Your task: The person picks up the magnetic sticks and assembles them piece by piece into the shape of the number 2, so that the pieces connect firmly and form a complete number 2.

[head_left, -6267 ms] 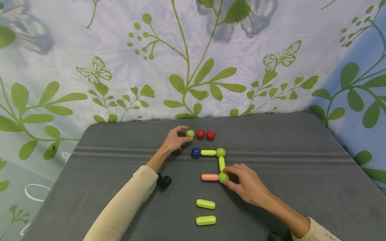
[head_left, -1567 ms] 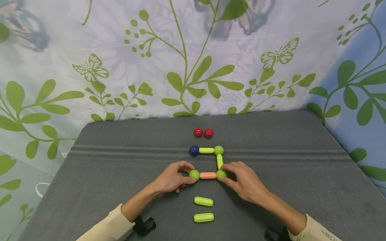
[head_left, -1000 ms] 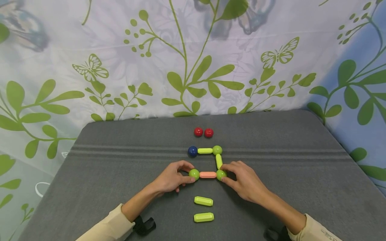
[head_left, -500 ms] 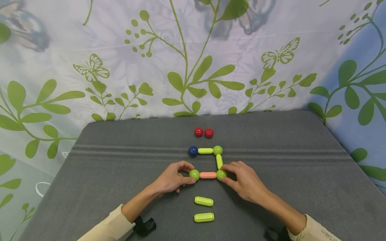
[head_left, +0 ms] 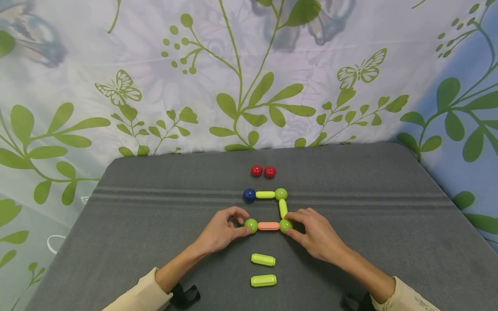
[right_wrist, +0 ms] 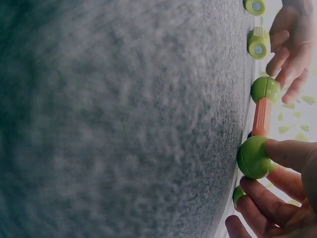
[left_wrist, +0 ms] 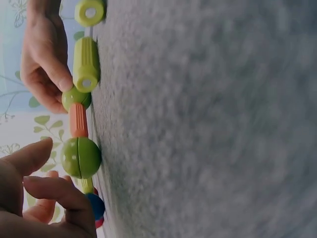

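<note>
Head view. On the grey bench (head_left: pixel 369 207), midway between its left and right edges, lies a chain of balls and rods open on one side. From the blue ball (head_left: pixel 249 195), the far lime rod (head_left: pixel 266 195) leads to the far green ball (head_left: pixel 281 194); the side lime rod (head_left: pixel 283 207) runs toward the near-right green ball (head_left: pixel 285 226); the salmon rod (head_left: pixel 269 226) joins that to the near-left green ball (head_left: pixel 251 225). The left hand (head_left: pixel 221 231) is at the chain's free end, the right hand (head_left: pixel 317 233) at its near-right corner, presumably to keep that corner steady. Toward the far edge sit the left red ball (head_left: pixel 256 170) and right red ball (head_left: pixel 270 172); on the near side lie the farther loose rod (head_left: pixel 263 259) and nearer loose rod (head_left: pixel 263 280), probably set apart as spare parts.

Left wrist view. The left hand's thumb and index finger are spread, with a gap before the near-left green ball, which is glossy, with a seam around its middle. Silvery discs, perhaps magnets, show in the loose rods' ends.

Right wrist view. The right hand pinches the near-right green ball, likewise glossy and seamed, between thumb and index finger; the salmon rod is ribbed lengthwise.
</note>
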{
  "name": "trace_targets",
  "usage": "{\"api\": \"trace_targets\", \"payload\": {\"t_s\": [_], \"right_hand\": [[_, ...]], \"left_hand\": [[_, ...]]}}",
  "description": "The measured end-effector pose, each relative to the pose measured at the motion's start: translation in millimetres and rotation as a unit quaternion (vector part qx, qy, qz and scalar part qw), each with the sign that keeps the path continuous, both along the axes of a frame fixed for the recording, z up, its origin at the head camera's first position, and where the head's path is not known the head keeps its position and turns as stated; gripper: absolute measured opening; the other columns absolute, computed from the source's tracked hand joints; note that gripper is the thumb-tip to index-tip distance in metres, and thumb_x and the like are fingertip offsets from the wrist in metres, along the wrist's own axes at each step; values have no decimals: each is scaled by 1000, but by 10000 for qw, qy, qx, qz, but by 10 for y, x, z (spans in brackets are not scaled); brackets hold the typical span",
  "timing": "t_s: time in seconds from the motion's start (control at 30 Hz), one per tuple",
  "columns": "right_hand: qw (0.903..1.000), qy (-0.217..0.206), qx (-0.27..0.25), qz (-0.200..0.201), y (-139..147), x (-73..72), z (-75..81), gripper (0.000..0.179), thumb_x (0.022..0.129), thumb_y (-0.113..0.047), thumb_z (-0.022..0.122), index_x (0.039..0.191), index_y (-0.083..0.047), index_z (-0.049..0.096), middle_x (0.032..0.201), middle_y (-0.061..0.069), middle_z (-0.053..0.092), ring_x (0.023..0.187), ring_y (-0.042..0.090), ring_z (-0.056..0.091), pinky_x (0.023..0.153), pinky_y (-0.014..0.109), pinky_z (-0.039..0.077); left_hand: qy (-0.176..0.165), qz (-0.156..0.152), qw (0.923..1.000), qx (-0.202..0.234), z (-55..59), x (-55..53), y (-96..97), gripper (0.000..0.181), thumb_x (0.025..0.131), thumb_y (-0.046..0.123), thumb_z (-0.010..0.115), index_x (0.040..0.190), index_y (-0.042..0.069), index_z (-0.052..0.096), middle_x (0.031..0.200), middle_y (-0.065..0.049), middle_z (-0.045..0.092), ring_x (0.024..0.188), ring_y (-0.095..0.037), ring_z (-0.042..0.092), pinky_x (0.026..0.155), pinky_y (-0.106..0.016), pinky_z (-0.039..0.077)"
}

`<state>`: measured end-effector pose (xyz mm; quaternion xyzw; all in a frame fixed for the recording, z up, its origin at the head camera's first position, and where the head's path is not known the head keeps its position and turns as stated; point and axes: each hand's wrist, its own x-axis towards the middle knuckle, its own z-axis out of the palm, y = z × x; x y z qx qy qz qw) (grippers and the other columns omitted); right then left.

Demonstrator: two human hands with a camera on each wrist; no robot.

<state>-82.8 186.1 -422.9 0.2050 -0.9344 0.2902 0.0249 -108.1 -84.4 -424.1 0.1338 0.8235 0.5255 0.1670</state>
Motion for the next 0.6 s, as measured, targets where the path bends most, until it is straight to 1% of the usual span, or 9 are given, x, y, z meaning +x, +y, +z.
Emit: {"api": "trace_targets", "payload": {"t_s": [0.1,0.2,0.37,0.43,0.6], "right_hand": [[10000,9,-5,-18,-3,-1,1,29,85,-18,79,112,-13,71,103,-8,67,94,13,57,78,39,49],[10000,-10,-11,-28,-7,-3,3,29,85,-18,79,112,-13,71,103,-8,67,95,14,57,79,39,49],[10000,-38,4,-36,-11,-7,7,29,85,-18,79,112,-13,71,103,-7,67,95,14,58,79,40,49],[10000,-40,19,-42,-11,-9,8,29,85,-18,79,112,-13,71,103,-7,67,95,14,58,79,40,49],[10000,-57,22,-37,-11,-9,8,28,86,-18,79,112,-13,71,103,-7,67,96,15,58,79,40,49]], "left_hand": [[-66,-169,9998,108,17,52,18,31,87,17,78,113,7,65,97,-6,58,54,-9,40,47,-22,33],[-219,-371,9986,316,38,115,39,32,87,17,77,115,6,64,97,-6,59,52,-8,38,47,-21,33],[-490,-698,9945,612,55,219,81,31,88,16,76,114,3,65,95,-2,63,51,-6,37,47,-19,32],[-640,-841,9919,707,53,255,101,30,89,15,75,113,2,65,96,-3,64,51,-6,37,47,-20,33],[-911,-1159,9867,692,31,312,142,25,88,14,76,108,3,67,98,-4,65,48,-8,41,44,-21,35]]}}
